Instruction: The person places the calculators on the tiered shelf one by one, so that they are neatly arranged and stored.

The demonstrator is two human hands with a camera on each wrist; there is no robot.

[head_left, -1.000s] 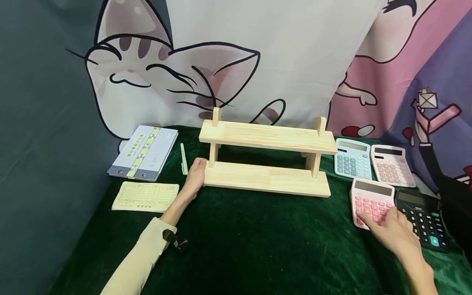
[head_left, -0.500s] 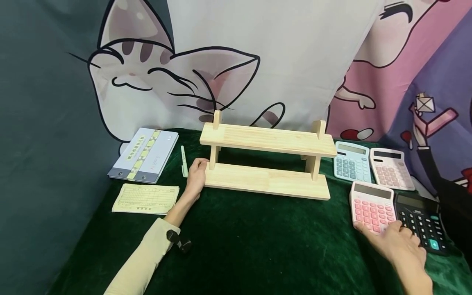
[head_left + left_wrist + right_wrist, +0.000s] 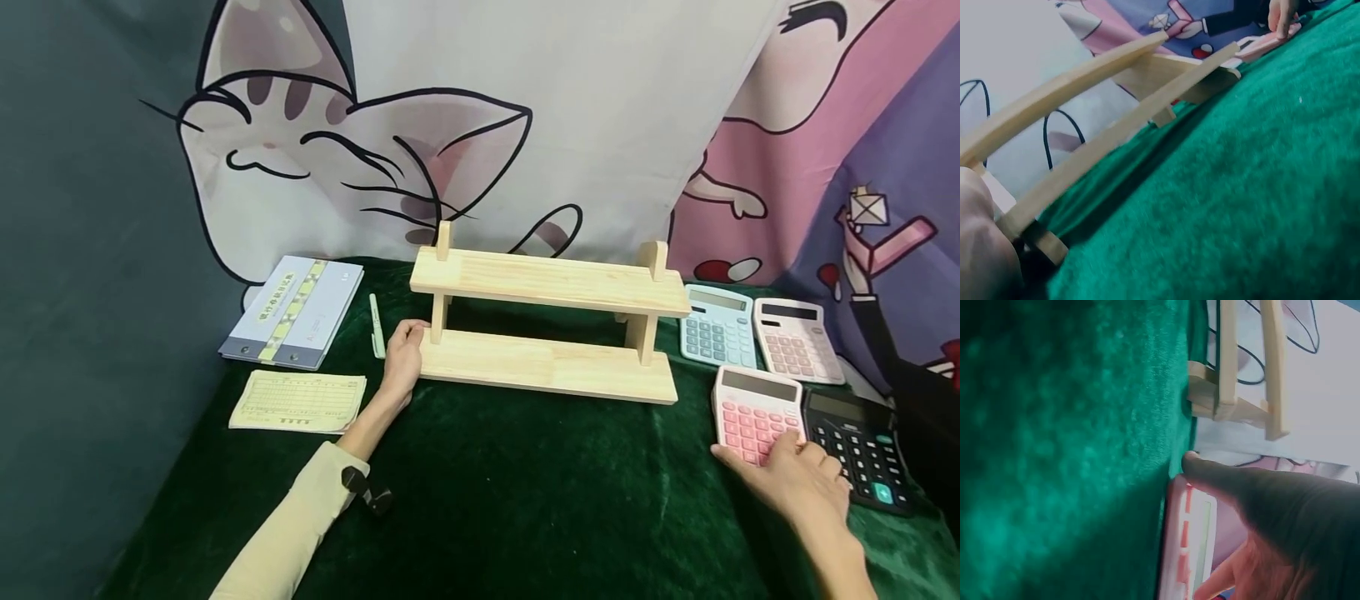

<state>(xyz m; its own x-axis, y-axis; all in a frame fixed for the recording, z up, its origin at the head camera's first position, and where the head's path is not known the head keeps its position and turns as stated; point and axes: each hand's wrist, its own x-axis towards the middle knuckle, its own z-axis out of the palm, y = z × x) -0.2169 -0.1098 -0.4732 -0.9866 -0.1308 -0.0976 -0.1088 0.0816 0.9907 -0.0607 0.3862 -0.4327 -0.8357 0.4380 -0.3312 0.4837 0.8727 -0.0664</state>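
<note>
At the left end of the two-tier wooden shelf [image 3: 480,353], my left hand [image 3: 402,364] grips the end of the lower board. The left wrist view shows that hand [image 3: 984,240] close against the board's end, most of its fingers hidden. My right hand [image 3: 802,483] is spread over the near end of a pink calculator [image 3: 757,382], thumb by its left corner and fingers over its lower right keys. From the right wrist, the thumb [image 3: 1210,472] stretches straight past the calculator's corner. A black calculator [image 3: 847,408] lies just right of that hand, partly covered by it.
Behind the pink calculator lie a light blue calculator [image 3: 717,325] and a pale pink one [image 3: 798,337]. On the left are a grey-blue notebook [image 3: 330,304], a pad of yellow forms [image 3: 296,400] and a pale green pen [image 3: 377,325]. A printed curtain [image 3: 615,125] hangs behind the green cloth [image 3: 525,500].
My right thumb has shifted from over the pink calculator's keys to its left corner, spreading wider from the fingers. My left hand keeps its grip, and the shelf has moved slightly right in view.
</note>
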